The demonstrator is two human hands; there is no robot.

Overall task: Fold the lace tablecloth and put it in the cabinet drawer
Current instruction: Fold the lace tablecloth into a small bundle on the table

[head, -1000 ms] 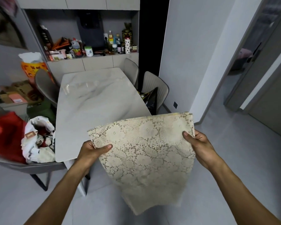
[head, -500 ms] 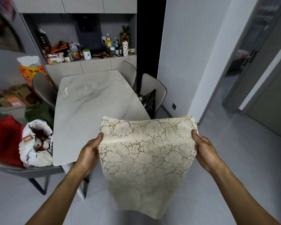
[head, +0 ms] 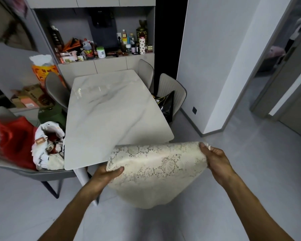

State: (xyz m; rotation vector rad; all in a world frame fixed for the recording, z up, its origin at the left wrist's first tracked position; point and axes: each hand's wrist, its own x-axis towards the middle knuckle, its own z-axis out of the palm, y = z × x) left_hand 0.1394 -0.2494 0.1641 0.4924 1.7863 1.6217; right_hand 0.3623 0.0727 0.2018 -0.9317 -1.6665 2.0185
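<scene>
The cream lace tablecloth (head: 156, 169), folded into a short wide panel, hangs in the air just off the near right corner of the white marble table (head: 111, 115). My left hand (head: 105, 174) grips its left edge, thumb on top. My right hand (head: 214, 157) pinches its upper right corner. The cloth's lower part curves back under and blurs. The cabinet (head: 108, 66) with pale lower fronts stands against the far wall behind the table; all its fronts look closed.
Grey chairs stand around the table: two on the right, one (head: 170, 94) holding a black bag, and one at near left (head: 33, 173) piled with red and white cloth. Bottles crowd the cabinet shelf (head: 111, 49). Boxes sit at left. An open doorway (head: 274, 70) lies to the right.
The cloth, held up as a tall hanging panel before, is now lower and shorter, its bottom swung up and under. Both hands have dropped and kept their grip.
</scene>
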